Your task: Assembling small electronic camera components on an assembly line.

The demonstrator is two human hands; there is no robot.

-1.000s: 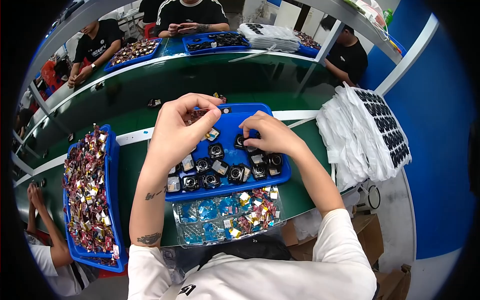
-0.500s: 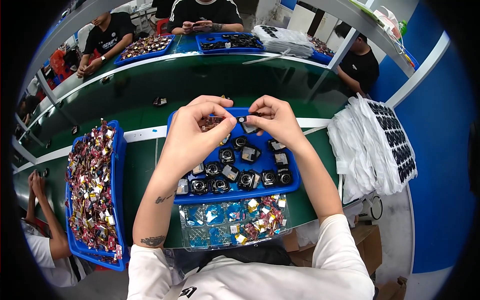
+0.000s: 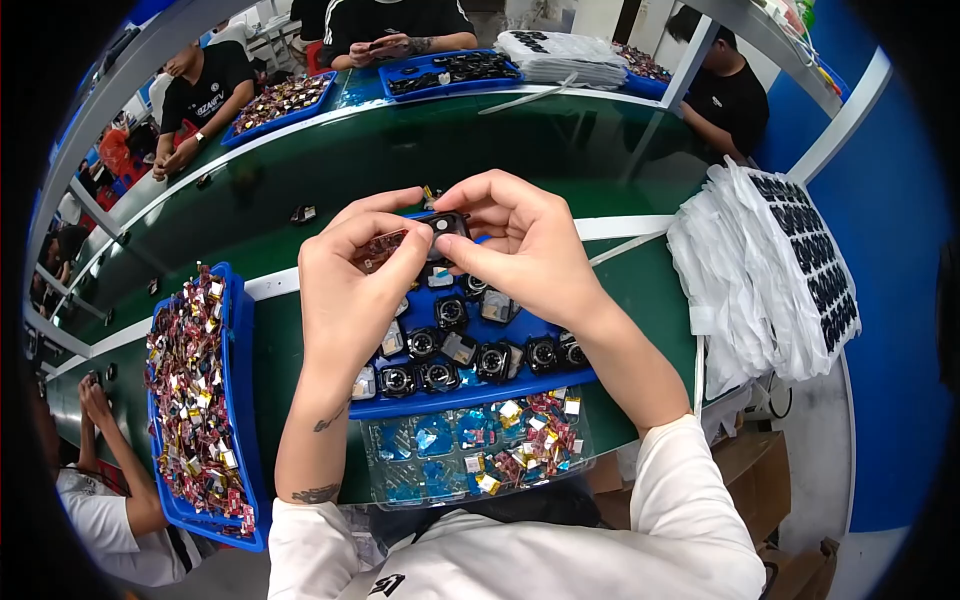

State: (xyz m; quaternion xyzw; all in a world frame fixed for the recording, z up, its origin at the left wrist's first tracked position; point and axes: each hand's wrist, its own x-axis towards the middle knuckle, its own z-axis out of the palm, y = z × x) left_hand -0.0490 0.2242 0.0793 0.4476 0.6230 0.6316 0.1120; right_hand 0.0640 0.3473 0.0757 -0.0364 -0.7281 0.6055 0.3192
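In the head view, two hands meet above a blue tray [image 3: 500,387]. The right grip [image 3: 525,242] is closed on one black case [image 3: 447,222], its thumb pressing the near face. The left grip [image 3: 355,250] pinches one red board [image 3: 381,247] between thumb and fingers, and its thumb tip touches the left edge of the same case.

Below the grips, about fourteen more cases lie in the blue tray: roughly eight with a black round part showing and six with a silver face. The hands cover part of it, so the exact count cannot be told.

Nearer the body than that tray, and just beside it, is one clear tray [image 3: 440,499], with blue film in its left pockets and a heap of boards, too mixed to count, at its right.

Well left of the left grip stands one long tray [image 3: 243,400], heaped with boards past counting. Right of the right grip is one white stack [image 3: 715,280], rows of black pieces on top. All rest on the green tabletop [image 3: 278,350].

Far beyond both grips, past a white rail [image 3: 625,227], sit three co-workers; a fourth is at far left.
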